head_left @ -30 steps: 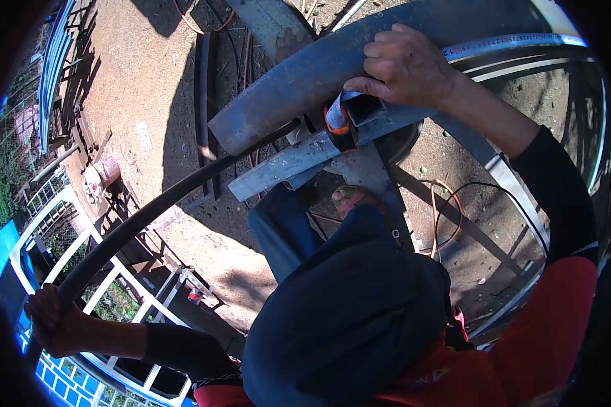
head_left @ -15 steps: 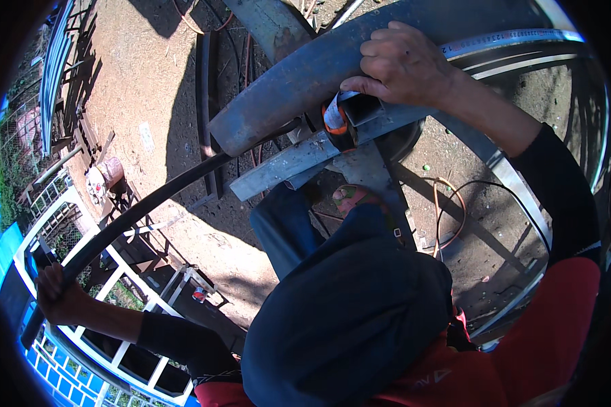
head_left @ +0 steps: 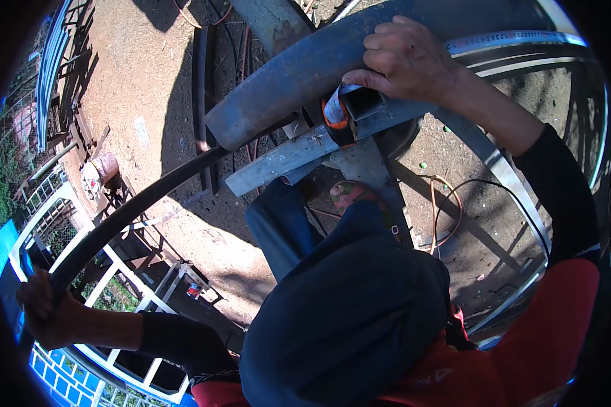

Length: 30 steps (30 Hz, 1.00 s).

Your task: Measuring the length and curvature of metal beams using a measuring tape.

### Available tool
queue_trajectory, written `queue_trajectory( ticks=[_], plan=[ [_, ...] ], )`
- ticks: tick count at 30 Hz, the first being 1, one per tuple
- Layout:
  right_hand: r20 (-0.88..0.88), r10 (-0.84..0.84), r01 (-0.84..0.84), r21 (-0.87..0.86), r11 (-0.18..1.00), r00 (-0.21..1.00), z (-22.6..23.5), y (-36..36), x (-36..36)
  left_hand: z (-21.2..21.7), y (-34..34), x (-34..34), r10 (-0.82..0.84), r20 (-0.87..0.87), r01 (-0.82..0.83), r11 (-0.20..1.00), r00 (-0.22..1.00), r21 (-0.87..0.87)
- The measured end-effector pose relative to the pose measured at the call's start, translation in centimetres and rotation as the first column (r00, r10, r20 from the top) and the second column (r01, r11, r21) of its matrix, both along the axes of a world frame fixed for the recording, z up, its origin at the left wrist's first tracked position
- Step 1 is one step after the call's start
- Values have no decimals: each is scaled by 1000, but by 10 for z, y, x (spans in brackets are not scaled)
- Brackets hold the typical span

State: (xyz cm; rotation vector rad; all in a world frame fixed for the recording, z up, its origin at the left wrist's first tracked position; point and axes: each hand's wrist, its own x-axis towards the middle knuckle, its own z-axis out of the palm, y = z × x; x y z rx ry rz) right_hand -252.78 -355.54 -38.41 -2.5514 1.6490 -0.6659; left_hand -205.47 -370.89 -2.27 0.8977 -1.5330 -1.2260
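A wide, blue-grey curved metal pipe [head_left: 292, 88] crosses the upper middle. My right hand [head_left: 411, 57] lies over it with fingers curled, thumb pressing the blade of a tape measure [head_left: 338, 119] against its near side. The orange and black case hangs just below the thumb, and the blade runs on along the pipe to the right. At the far left, my left hand [head_left: 51, 308] is wrapped round a long dark metal bar [head_left: 139, 200]. That bar reaches up to the wide pipe's left end; whether it enters the pipe or passes behind cannot be seen.
A grey steel beam [head_left: 275, 163] supports the pipe above my knees and sandalled foot. Hoses [head_left: 433, 210] lie on the dirt at right. On the left are white metal frames [head_left: 102, 271], a rusty drum-like container [head_left: 102, 169] and stacked blue metal lengths [head_left: 53, 81].
My left hand has shifted slightly left, still gripping the dark bar. My right hand stays on the pipe and tape blade, its knuckles a little higher in view.
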Motion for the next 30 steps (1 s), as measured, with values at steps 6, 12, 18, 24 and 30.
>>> queue_trajectory(
  ticks=[6, 12, 18, 24, 30],
  plan=[
    [-38, -24, 25, 30, 999, 999, 0, 0, -3, 4, 19, -39, 110, -33, -110, 994, 993, -9],
    [35, -8, 9, -34, 999, 999, -4, 0, 0, 2, 42, -3, 108, -40, -109, 993, 993, -36],
    [-12, 4, -4, -13, 1000, 1000, 9, -1, 0, 26, 54, 41, 121, -122, -130, 989, 985, -69],
    [-27, 7, -8, -33, 999, 1000, 7, -1, 0, 6, 38, 41, 141, -30, -143, 986, 990, -82],
    [-15, 8, -9, -73, 997, 1000, 4, -1, 0, 19, 38, 37, 207, -5, -207, 978, 978, -22]
  ],
)
